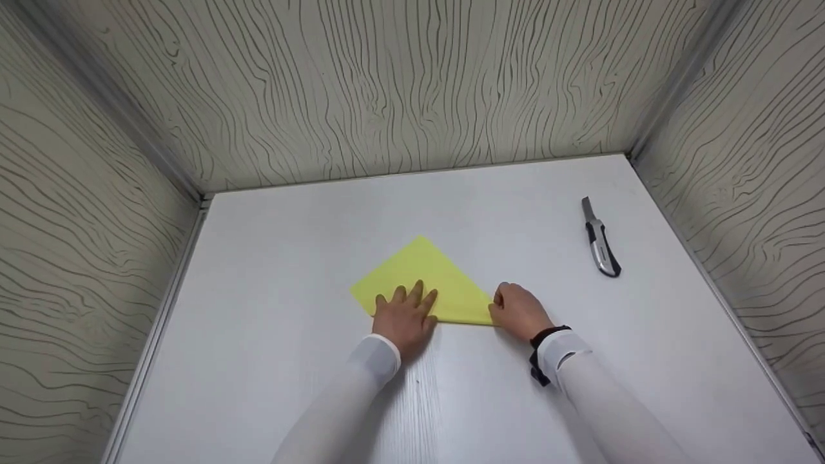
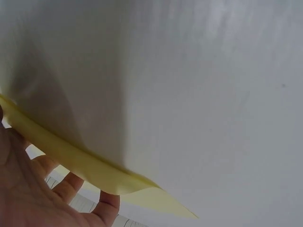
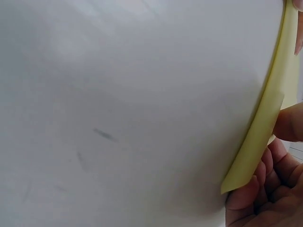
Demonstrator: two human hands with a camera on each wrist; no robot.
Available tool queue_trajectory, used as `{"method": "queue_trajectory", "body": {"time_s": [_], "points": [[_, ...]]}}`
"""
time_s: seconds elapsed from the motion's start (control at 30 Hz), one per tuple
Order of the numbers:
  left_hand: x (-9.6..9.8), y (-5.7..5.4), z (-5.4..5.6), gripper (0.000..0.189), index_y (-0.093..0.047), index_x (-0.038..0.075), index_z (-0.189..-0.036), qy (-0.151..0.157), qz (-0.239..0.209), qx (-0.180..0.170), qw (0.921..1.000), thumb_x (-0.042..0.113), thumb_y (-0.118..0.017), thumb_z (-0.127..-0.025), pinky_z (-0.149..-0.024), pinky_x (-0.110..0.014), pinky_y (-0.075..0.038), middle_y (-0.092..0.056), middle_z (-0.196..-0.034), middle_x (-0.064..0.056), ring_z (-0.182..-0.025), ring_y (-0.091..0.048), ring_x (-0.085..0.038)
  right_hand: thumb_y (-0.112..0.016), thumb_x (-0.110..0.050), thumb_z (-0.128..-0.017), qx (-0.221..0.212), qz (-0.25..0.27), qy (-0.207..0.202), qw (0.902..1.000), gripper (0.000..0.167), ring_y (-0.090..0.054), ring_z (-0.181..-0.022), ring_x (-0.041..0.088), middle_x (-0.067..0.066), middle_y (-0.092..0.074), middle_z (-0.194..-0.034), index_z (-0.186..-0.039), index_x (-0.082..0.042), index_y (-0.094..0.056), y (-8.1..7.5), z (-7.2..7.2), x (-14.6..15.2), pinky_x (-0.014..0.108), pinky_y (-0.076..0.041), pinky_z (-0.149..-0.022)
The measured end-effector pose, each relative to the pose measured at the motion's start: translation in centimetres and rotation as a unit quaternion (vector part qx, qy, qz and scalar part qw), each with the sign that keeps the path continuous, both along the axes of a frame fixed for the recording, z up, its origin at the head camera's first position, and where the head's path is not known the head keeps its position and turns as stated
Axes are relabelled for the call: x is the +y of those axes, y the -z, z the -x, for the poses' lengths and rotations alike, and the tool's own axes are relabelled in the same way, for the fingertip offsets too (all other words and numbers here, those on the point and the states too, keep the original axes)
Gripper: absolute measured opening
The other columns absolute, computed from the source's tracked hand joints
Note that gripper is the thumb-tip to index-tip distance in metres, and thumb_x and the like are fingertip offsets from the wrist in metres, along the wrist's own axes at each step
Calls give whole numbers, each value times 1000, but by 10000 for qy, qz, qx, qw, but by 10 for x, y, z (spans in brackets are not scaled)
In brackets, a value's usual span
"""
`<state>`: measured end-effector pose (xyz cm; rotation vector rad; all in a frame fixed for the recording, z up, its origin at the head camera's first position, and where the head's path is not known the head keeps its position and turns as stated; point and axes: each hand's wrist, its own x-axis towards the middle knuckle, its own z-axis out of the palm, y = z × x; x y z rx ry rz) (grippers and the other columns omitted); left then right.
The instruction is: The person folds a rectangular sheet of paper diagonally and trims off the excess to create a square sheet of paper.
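On the white tabletop, a spread left hand lies on folded yellow paper, the right hand pinching one end; creasing, apparently, needing edge pressure next.

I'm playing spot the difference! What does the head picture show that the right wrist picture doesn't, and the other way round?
Only the head view shows the utility knife lying on the table and the black band at the wrist.

Only the right wrist view shows the folded-over end of the yellow paper close up, and faint dark smudges on the table.

Both show the yellow paper, the white table and the right hand pinching the paper.
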<state>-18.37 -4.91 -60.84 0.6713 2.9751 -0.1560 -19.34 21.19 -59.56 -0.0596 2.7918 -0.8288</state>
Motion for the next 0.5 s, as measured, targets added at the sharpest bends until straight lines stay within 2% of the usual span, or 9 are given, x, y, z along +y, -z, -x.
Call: {"method": "queue_trajectory", "body": {"time_s": [0.23, 0.4, 0.5], "points": [[1, -2, -2, 57, -30, 37, -162, -23, 70, -6, 10000, 55, -28, -108, -102, -62, -42, -32, -166, 3, -143, -40, -28, -64, -15, -94, 41, 132, -31, 9999, 10, -51, -76, 23, 6, -54, -83, -93, -6, -59, 1, -2, 3, 37, -44, -71], [3, -5, -3, 58, -29, 37, -162, -16, 276, -33, 9996, 55, -28, -108, -101, -61, -43, -32, -166, 4, -143, -40, -27, -66, -20, -95, -1, 363, 17, 9993, 19, -53, -78, 24, 7, -57, -85, -104, -4, -62, -2, -9, 12, 38, -45, -72], [3, -6, -3, 58, -28, 36, -163, -38, 310, -69, 9995, 56, -27, -108, -102, -61, -42, -31, -166, 4, -144, -40, -27, -66, -24, -96, -64, 399, 95, 9991, 21, -54, -78, 23, 6, -59, -87, -105, -5, -63, -3, -15, 20, 38, -46, -72]]}}
